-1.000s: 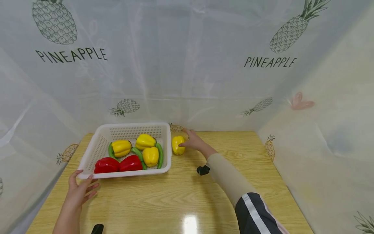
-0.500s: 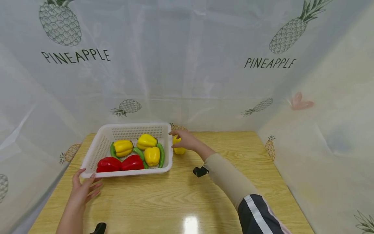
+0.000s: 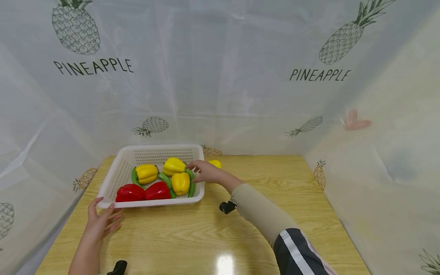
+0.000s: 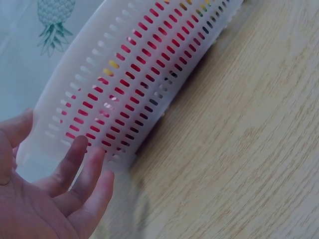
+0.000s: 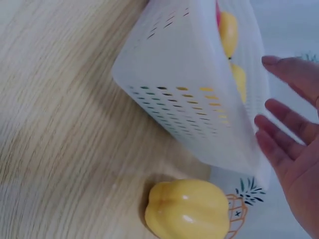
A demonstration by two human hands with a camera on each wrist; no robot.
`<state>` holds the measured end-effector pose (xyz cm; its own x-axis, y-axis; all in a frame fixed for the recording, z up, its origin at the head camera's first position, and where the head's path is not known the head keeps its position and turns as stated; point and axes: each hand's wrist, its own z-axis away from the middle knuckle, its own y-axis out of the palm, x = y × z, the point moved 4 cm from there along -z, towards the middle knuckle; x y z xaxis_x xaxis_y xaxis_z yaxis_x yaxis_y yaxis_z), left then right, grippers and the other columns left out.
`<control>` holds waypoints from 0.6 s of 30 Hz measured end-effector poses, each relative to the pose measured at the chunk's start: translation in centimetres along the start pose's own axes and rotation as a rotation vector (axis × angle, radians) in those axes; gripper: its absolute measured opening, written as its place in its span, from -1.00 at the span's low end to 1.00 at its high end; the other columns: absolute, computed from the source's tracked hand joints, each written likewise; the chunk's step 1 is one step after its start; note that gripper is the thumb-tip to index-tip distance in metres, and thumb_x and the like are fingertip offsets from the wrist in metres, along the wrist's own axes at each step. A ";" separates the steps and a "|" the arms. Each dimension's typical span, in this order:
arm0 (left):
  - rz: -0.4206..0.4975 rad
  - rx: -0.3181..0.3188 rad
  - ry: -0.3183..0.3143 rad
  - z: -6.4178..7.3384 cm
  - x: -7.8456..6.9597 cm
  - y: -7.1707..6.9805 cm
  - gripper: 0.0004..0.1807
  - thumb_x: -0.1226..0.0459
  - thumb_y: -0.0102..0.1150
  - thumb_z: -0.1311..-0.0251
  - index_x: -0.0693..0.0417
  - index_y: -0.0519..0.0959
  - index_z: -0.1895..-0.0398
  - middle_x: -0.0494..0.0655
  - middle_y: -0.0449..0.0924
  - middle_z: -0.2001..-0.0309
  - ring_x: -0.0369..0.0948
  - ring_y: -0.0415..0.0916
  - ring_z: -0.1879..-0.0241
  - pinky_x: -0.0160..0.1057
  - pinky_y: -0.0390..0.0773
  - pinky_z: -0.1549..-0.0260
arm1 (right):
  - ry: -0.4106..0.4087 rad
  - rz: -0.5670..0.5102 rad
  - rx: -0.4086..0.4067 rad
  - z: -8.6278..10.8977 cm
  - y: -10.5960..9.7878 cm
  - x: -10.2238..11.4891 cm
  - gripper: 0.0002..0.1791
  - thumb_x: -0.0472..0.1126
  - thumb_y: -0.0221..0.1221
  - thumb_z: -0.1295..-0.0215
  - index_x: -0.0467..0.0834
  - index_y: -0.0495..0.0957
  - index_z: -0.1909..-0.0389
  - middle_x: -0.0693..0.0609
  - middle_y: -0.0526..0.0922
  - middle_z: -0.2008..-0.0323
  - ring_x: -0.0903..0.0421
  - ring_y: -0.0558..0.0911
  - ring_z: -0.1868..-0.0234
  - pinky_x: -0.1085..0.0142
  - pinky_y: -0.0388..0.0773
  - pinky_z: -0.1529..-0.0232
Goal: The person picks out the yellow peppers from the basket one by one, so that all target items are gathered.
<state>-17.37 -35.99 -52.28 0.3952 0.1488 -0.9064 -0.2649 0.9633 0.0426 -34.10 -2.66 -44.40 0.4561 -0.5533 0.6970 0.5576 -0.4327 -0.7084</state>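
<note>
A white perforated plastic basket [image 3: 123, 152] stands on the table. It contains yellow bell peppers [image 3: 180, 184], red bell peppers [image 3: 130, 193] and green chili peppers [image 3: 165, 179]. My left hand [image 3: 97, 223] holds its near left corner, thumb at the rim and fingers along the outer wall [image 4: 124, 89]. My right hand [image 3: 207, 172] reaches over the right rim, fingers spread and holding nothing; the right wrist view shows that hand [image 5: 294, 124] beside the rim. Outside the basket, a yellow bell pepper [image 5: 187, 209] lies on the table, partly hidden by the right hand in the head view.
The wooden table [image 3: 268, 214] extends to the right of the basket and in front of it. A pale curtain [image 3: 240, 95] printed with pineapples hangs close behind the table's back edge. Black wrist-worn devices [image 3: 228, 207] show near the wrists.
My right hand has moved left from beside the loose yellow bell pepper to over the basket's right side. That pepper stays on the table. My left hand keeps to the basket's corner.
</note>
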 end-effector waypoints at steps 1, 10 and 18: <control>0.000 -0.003 0.000 0.0 0.0 0.0 -0.35 -0.01 -0.01 -0.41 -0.71 -0.25 -0.22 -0.46 0.62 0.36 -0.35 0.66 0.31 -0.25 0.66 0.25 | -0.003 -0.007 0.004 -0.2 0.1 0.0 -0.41 -0.29 0.35 -0.21 -0.20 0.42 -0.27 -0.12 0.47 -0.23 -0.07 0.47 -0.16 0.23 0.44 -0.15; 0.000 0.017 0.020 0.0 -0.1 0.1 -0.36 0.01 -0.04 -0.43 -0.69 -0.27 -0.23 -0.47 0.61 0.38 -0.37 0.65 0.33 -0.28 0.65 0.28 | 0.018 0.003 0.032 -1.8 0.8 -0.6 -0.39 -0.28 0.35 -0.21 -0.17 0.41 -0.28 -0.06 0.50 -0.20 -0.02 0.45 -0.19 0.26 0.45 -0.13; -0.060 -0.012 0.033 0.1 -0.2 0.1 -0.33 0.00 -0.02 -0.43 -0.63 -0.27 -0.27 -0.47 0.59 0.34 -0.35 0.65 0.30 -0.27 0.65 0.24 | 0.077 0.096 0.079 -3.2 1.0 -0.4 -0.34 -0.16 0.40 -0.16 -0.06 0.42 -0.29 0.04 0.52 -0.16 0.08 0.45 -0.17 0.27 0.42 -0.17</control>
<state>-17.40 -35.94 -52.04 0.3821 0.0830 -0.9204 -0.2523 0.9675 -0.0174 -35.98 -5.14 -45.75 0.4574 -0.6434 0.6138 0.5681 -0.3196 -0.7584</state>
